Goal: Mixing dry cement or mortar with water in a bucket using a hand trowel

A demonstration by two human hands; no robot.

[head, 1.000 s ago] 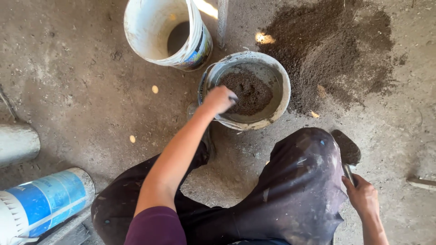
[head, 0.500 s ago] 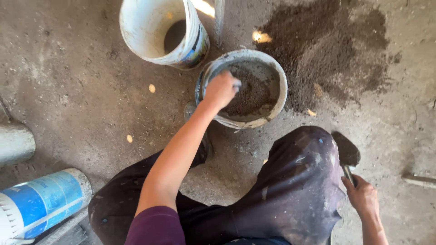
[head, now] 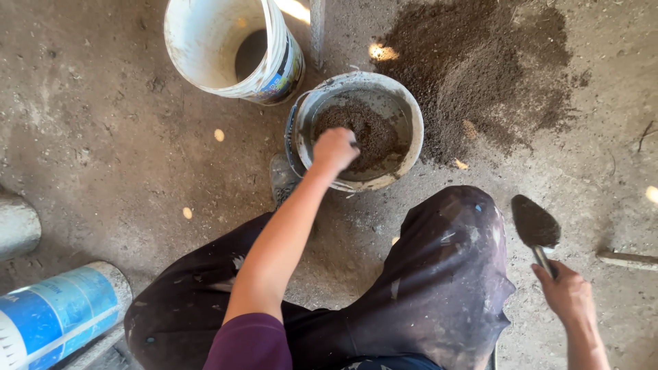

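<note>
I crouch over a small grey bucket [head: 411, 130] partly filled with dark soil [head: 373, 133]. My left hand [head: 334, 147] reaches into it at the near left side, fingers curled in the soil; what it grips is hidden. My right hand [head: 565, 294] is low at the right, shut on the handle of a small trowel [head: 534, 226], whose dark blade points away from me above the ground.
A larger white bucket [head: 205, 41] lies tipped at the top left. A heap of dark soil [head: 480, 75] spreads at the top right. A blue-and-white cylinder [head: 55, 318] and a grey pipe end [head: 14, 226] lie at the left. A stick [head: 627, 259] lies at the right edge.
My left hand has shifted from the middle of the small bucket toward its near left rim. The right hand with the trowel has stayed put.
</note>
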